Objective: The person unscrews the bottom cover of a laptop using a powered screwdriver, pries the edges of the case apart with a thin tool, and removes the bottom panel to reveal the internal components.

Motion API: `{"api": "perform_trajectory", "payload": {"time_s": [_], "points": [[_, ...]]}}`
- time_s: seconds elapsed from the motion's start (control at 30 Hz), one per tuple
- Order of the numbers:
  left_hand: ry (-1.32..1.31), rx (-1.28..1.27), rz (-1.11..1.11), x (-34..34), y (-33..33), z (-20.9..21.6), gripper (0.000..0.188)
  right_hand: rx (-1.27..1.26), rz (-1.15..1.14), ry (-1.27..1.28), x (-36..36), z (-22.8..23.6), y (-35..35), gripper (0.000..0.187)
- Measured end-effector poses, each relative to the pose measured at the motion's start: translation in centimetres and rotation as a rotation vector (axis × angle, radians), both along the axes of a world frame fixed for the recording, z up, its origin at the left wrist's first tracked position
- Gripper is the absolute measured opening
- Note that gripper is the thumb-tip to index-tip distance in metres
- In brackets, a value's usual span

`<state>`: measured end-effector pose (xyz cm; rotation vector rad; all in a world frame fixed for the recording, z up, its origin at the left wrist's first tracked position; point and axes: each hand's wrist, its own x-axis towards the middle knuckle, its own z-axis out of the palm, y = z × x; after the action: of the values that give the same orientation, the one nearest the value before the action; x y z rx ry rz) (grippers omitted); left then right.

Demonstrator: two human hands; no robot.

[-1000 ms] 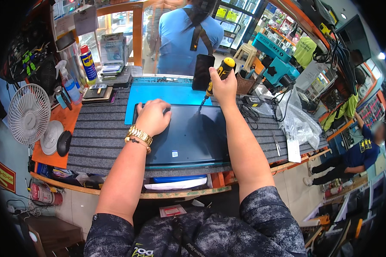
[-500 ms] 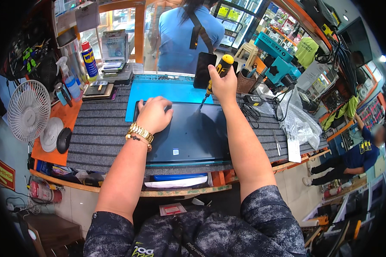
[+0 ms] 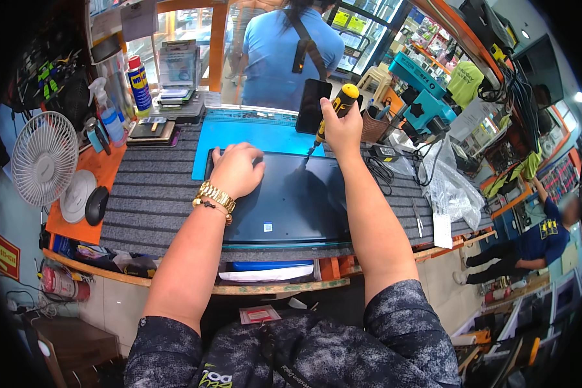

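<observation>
A dark blue laptop (image 3: pixel 284 210) lies underside up, partly on a bright blue work mat (image 3: pixel 229 132). My left hand (image 3: pixel 238 169) rests on its far left part, fingers spread loosely toward the far edge, with a gold watch at the wrist. In my right hand (image 3: pixel 344 132) is a yellow and black screwdriver (image 3: pixel 349 96), held tilted with the fingers wrapped round its handle. Its shaft points down to the laptop near the middle of the far edge. Whether the tip sits in a screw is too small to tell.
A dark phone (image 3: pixel 313 107) stands upright beyond the laptop. At the right are a teal microscope-like device (image 3: pixel 427 107), bubble wrap (image 3: pixel 456 184), cables and tweezers (image 3: pixel 418 218). A white fan (image 3: pixel 44 155), spray bottle (image 3: pixel 112 119) and black mouse (image 3: pixel 97 205) stand left. Two people are nearby.
The whole view has shifted slightly. Against the laptop, both hands and the screwdriver keep nearly the same place.
</observation>
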<state>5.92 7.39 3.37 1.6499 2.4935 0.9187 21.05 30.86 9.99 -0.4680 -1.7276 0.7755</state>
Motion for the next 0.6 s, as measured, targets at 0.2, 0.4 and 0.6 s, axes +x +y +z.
{"api": "perform_trajectory", "payload": {"time_s": [0.2, 0.4, 0.6], "points": [[-0.011, 0.013, -0.005, 0.5, 0.3, 0.9, 0.031, -0.032, -0.005, 0.166, 1.3, 0.6, 1.6, 0.036], [-0.197, 0.315, -0.179, 1.3, 0.4, 1.4, 0.027, -0.269, 0.215, 0.352, 2.6, 4.7, -2.3, 0.027], [-0.515, 0.397, -0.343, 2.8, 0.8, 1.9, 0.023, -0.32, 0.345, 0.353, 3.0, 4.6, -4.4, 0.03]]}}
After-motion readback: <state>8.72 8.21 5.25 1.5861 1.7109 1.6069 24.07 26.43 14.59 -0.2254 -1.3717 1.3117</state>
